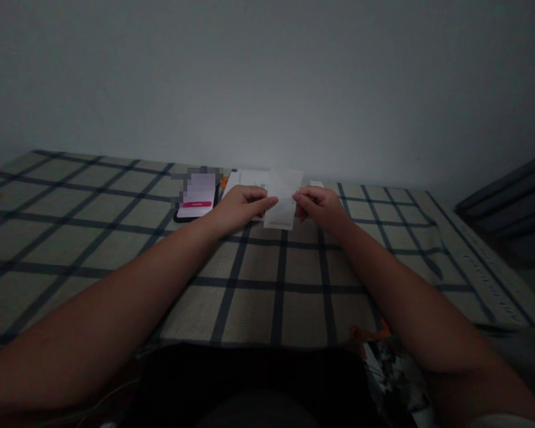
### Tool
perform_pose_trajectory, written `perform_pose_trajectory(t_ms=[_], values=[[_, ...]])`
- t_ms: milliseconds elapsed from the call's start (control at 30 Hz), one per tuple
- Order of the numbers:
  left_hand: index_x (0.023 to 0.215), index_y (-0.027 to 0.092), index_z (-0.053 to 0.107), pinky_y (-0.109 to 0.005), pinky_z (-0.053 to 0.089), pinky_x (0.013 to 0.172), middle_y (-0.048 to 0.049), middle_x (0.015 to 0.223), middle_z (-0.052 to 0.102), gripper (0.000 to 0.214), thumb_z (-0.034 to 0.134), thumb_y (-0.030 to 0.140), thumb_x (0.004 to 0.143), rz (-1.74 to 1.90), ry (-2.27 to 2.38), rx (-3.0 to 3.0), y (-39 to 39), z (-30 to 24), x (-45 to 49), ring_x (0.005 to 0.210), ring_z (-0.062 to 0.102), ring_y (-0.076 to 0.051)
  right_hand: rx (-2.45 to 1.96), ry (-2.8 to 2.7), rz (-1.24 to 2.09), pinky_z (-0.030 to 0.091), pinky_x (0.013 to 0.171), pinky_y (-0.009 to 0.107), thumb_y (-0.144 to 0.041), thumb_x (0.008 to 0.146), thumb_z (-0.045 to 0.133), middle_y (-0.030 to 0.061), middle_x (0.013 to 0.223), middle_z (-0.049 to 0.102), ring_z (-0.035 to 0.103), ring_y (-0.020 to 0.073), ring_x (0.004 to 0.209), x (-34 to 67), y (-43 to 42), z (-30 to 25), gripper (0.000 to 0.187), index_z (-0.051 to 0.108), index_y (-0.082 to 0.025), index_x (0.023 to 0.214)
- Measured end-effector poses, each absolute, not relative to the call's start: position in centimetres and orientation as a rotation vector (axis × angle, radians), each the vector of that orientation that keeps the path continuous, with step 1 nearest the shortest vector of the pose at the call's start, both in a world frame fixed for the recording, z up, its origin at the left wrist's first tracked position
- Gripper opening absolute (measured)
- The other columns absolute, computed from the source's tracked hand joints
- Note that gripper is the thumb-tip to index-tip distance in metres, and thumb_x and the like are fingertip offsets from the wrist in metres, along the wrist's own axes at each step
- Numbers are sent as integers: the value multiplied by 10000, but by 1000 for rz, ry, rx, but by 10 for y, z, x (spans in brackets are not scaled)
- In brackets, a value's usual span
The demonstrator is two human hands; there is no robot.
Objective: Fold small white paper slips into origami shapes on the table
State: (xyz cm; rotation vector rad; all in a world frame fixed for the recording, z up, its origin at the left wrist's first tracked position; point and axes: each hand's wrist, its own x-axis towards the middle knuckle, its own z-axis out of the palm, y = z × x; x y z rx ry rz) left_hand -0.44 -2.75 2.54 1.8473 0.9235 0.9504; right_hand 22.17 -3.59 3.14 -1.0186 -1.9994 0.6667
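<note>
A small white sheet of paper (282,208) is held up over the table, upright and facing me. My left hand (246,205) pinches its left edge, thumb in front and fingers behind. At the right edge, my right hand (315,203) grips the same sheet between thumb and fingertips. Faint print shows along the sheet's lower edge, too small to read. Behind it lies a white box or booklet (247,177), partly hidden by the sheet and my left hand. Another small white piece (315,183) shows just past my right hand.
A phone (198,193) with its screen lit and partly blurred lies left of my left hand. The checked tablecloth (258,291) covers the table up to the wall (267,83). Dark grey fabric (512,202) is at the far right. A patterned bag-like item (395,374) sits near my lap.
</note>
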Motion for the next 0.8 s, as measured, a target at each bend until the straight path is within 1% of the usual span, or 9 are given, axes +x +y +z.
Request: perform_pose_trajectory(t_ms=[133,200,300,367,433,500,567,700,800], values=[[732,138,639,-227,449,563,-4,669,578,320,683,449,792,1018,934,1820,-24,22,-3,623,559,-118,-1033,-1910,750,444,524,219,-506,894,566,-4,609,615,557,89,532,222,-35,30,380,597,-159,740],[873,145,656,-225,465,557,4,702,590,293,725,405,756,1103,927,1754,-22,22,-2,618,567,-114,-1032,-1874,785,451,511,220,-519,876,582,-3,620,620,563,91,526,222,-35,30,380,586,-162,743],[1177,193,584,-229,499,574,18,761,610,489,744,318,733,1193,873,1697,-22,22,-1,633,592,-114,-1026,-1853,821,456,504,219,-520,865,592,-1,630,620,564,88,522,221,-34,29,376,568,-166,740],[1265,231,514,-227,505,577,31,754,604,556,722,293,753,1219,836,1694,-22,22,-1,633,600,-113,-1021,-1840,842,454,502,217,-513,861,598,-6,631,612,561,85,525,222,-32,27,362,556,-171,748],[1196,222,546,-222,499,573,33,733,595,465,710,300,769,1230,822,1718,-21,21,-2,623,595,-109,-1006,-1798,876,450,494,212,-499,842,624,-21,633,597,559,83,527,222,-30,25,335,529,-186,774],[1039,181,620,-227,498,588,12,733,609,318,715,324,771,1214,839,1791,-20,19,-3,637,591,-111,-975,-1735,937,448,485,210,-475,805,671,-43,640,577,555,83,525,221,-28,23,326,484,-207,812],[944,153,673,-241,502,623,-17,758,640,264,712,357,780,1173,881,1884,-19,18,-4,674,599,-123,-937,-1685,993,459,494,215,-445,773,705,-56,658,562,555,85,537,220,-27,21,346,447,-222,834],[1034,165,726,-247,499,645,-40,820,682,326,684,399,812,1101,994,2004,-19,16,-4,724,609,-135,-905,-1674,989,471,534,230,-402,775,707,-36,696,564,550,91,588,220,-26,22,292,504,-203,842],[1073,174,732,-241,498,640,-42,831,681,353,699,394,799,1088,1030,2035,-20,17,-4,728,603,-132,-923,-1747,934,465,559,244,-374,806,687,-27,686,551,534,100,602,222,-27,23,269,613,-175,971]])
